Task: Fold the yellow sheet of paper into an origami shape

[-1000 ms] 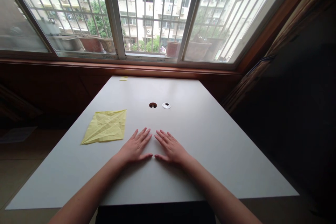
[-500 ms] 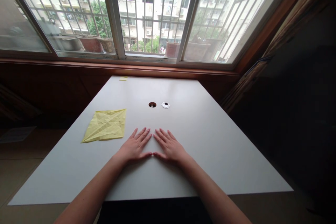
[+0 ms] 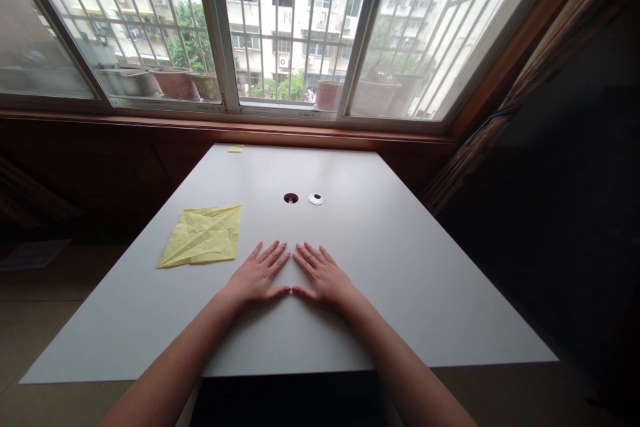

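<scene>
My left hand (image 3: 260,275) lies flat on the white table (image 3: 425,293), palm down with its fingers spread. Beside it my right hand (image 3: 323,275) rests the same way, mirrored. The two thumb tips and the index fingertips come close together, and neither hand holds anything. To the left of my left hand is a creased sheet of yellow paper (image 3: 203,237), lying unfolded with fold lines across it. Beyond the fingertips are a round hole (image 3: 291,199) in the tabletop and a round white ring-shaped cover (image 3: 316,199) next to it.
A small yellow strip (image 3: 236,148) lies at the table's far left corner. Behind the table run a wooden sill (image 3: 320,133) and a barred window with plant pots (image 3: 175,83) outside. A gathered curtain (image 3: 480,140) hangs at the right. A pale flat sheet (image 3: 35,255) is on the floor at left.
Both hands and the yellow paper stay in place on the table. Only the camera view has shifted very slightly.
</scene>
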Motion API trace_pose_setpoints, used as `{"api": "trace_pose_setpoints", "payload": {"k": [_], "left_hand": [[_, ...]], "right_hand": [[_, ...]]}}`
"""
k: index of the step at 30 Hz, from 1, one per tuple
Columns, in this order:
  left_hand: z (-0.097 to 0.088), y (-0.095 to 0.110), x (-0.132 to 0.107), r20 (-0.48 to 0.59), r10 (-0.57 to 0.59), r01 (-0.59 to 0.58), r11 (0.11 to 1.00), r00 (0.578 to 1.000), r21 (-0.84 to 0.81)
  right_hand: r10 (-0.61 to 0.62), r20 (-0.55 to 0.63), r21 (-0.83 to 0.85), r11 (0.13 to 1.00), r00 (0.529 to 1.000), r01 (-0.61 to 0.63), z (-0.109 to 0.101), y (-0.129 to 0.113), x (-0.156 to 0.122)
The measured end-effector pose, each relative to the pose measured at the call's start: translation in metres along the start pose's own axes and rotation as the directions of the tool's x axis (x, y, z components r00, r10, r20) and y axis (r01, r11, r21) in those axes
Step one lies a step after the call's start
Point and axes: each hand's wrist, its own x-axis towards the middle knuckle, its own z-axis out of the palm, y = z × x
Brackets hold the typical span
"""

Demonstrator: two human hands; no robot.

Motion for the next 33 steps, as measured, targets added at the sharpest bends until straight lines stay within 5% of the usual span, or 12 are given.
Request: {"api": "trace_pose_setpoints", "payload": {"k": [33], "left_hand": [[0.0011,0.0035,-0.0003,0.014,-0.013,0.013,1.0,1.0,-0.006]], "right_hand": [[0.018,-0.005,-0.011,1.0,1.0,-0.018,0.0027,-0.003,-0.0059]]}}
